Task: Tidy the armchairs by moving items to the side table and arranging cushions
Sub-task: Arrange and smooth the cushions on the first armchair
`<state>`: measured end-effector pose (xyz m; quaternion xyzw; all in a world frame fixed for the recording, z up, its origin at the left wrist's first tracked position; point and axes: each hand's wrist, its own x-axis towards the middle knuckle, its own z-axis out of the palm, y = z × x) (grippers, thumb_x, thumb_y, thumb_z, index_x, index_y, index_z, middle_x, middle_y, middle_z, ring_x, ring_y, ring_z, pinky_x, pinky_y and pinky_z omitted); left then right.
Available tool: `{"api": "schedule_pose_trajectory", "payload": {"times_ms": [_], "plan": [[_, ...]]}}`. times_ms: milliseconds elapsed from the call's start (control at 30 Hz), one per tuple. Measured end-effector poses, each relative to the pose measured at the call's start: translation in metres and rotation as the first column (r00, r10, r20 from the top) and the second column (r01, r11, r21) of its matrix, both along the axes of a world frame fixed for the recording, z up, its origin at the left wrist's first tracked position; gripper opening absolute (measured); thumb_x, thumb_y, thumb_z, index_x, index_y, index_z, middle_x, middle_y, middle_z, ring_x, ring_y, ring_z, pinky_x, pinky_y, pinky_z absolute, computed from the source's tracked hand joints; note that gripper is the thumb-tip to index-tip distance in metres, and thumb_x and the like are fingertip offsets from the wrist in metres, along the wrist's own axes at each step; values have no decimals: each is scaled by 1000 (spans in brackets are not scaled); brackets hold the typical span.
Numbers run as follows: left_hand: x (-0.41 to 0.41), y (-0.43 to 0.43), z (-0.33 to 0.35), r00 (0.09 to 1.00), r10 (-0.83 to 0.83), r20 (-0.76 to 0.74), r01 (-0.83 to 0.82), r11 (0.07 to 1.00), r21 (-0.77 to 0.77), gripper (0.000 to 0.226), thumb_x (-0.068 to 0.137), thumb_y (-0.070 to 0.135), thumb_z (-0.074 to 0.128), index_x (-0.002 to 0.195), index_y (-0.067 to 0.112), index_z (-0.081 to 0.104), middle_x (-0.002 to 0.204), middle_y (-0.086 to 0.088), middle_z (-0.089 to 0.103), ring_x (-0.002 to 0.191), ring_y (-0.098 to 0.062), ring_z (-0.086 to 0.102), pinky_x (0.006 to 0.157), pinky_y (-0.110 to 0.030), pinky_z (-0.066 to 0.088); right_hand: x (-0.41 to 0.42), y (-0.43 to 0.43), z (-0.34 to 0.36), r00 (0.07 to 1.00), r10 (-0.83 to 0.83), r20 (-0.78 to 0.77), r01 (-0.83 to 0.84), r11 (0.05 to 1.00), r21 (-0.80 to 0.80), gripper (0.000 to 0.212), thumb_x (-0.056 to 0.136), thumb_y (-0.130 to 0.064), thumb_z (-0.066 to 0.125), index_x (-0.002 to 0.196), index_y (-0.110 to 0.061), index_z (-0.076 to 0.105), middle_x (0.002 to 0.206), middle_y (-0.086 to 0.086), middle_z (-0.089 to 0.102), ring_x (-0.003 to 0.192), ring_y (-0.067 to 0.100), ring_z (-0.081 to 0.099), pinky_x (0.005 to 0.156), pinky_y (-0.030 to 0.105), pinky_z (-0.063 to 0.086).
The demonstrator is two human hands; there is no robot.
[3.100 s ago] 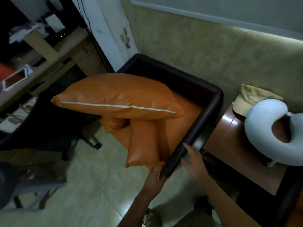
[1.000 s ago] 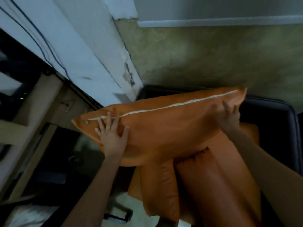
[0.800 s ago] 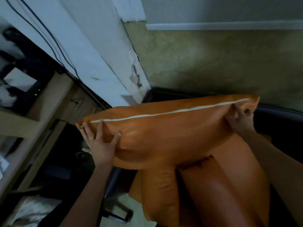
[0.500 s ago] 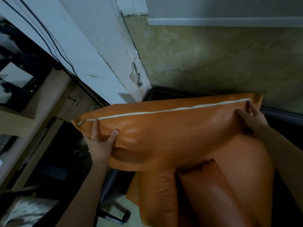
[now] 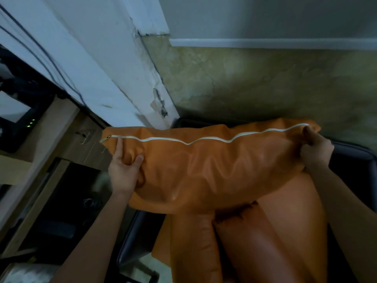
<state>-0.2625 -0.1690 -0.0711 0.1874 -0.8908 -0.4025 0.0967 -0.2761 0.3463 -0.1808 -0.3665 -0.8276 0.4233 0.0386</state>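
Note:
A large orange leather cushion [image 5: 210, 166] with a white zip along its top edge hangs above the dark armchair [image 5: 350, 158]. My left hand [image 5: 124, 170] grips its left end, thumb pressed into the leather. My right hand [image 5: 316, 150] pinches its right end just under the zip. The cushion sags and wrinkles in the middle between them. Below it, two more orange cushions [image 5: 263, 242] lie on the armchair seat, one narrow one [image 5: 193, 248] hanging over the front edge. The side table is out of view.
A white pillar [image 5: 114, 74] with cables running down it and a mottled green wall [image 5: 265, 84] stand close behind the armchair. A wooden desk with a drawer [image 5: 81, 144] and dark electronics [image 5: 18, 119] fills the left side.
Both hands went from resting flat on the big cushion to gripping its two ends. They have drawn closer, so the zip edge now waves and the cushion buckles.

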Motion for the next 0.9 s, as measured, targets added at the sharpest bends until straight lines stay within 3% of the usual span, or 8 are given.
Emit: {"api": "schedule_pose_trajectory", "payload": {"times_ms": [100, 200, 300, 533, 633, 700, 800, 900], "plan": [[-15, 23, 4, 999, -18, -35, 18, 1000, -20, 82, 86, 25, 77, 154, 37, 33, 141, -9, 59, 126, -22, 58, 114, -43, 41, 21, 25, 24, 996, -55, -69, 59, 997, 48, 61, 79, 0, 52, 136, -17, 62, 126, 19, 68, 121, 36, 61, 114, 41, 41], [-35, 59, 8, 995, -70, -74, 72, 997, 24, 77, 88, 12, 73, 155, 28, 36, 136, -9, 61, 121, -19, 60, 111, -31, 42, 48, 53, 46, 990, -114, -77, 117, 992, 35, 53, 85, 2, 56, 136, -12, 61, 131, 17, 64, 125, 25, 58, 110, 28, 38], [-68, 97, 3, 985, -161, -63, 158, 987, -40, 78, 88, 11, 71, 156, 24, 35, 131, -19, 64, 114, -31, 63, 104, -35, 46, 75, 88, 48, 977, -178, -118, 189, 978, 90, 57, 79, -20, 57, 136, -20, 61, 127, 18, 67, 121, 28, 61, 106, 38, 44], [-137, 146, -80, 867, -473, 155, 457, 880, 127, 84, 94, 15, 67, 160, 31, 18, 158, -11, 39, 139, -30, 44, 115, -46, 38, 122, 134, 35, 956, -292, 14, 282, 934, 217, 60, 81, -12, 56, 141, -16, 58, 130, 24, 64, 123, 39, 58, 110, 46, 43], [-142, 150, -114, 818, -508, 271, 483, 861, 157, 83, 98, 20, 64, 160, 34, 12, 161, -9, 32, 142, -32, 38, 116, -46, 35, 132, 125, 2, 968, -149, 201, 108, 974, 201, 68, 77, -47, 49, 136, -14, 60, 122, 28, 65, 111, 45, 61, 95, 47, 47], [-138, 151, -126, 803, -528, 275, 493, 849, 191, 82, 99, 23, 62, 161, 34, 8, 164, -9, 24, 146, -31, 32, 117, -45, 32, 135, 111, -24, 942, -106, 317, 51, 983, 177, 78, 78, -64, 58, 140, -17, 53, 139, 29, 50, 119, 50, 53, 101, 52, 45], [-129, 152, -133, 860, -447, 245, 450, 892, 46, 81, 97, 43, 60, 160, 35, 10, 167, -17, 6, 150, -37, 20, 121, -47, 26, 136, 79, -44, 952, -142, 270, 80, 970, 229, 81, 86, -47, 73, 152, -15, 40, 160, 34, 9, 143, 56, 21, 118, 55, 23], [-105, 167, -124, 899, -400, 179, 430, 884, -183, 84, 89, 60, 61, 157, 37, 17, 166, -21, 3, 152, -42, 8, 120, -63, 19, 128, 43, -41, 985, 32, 172, -88, 939, 332, 86, 81, -63, 58, 153, -20, 39, 163, 29, 9, 149, 50, 10, 117, 62, 20]]}}
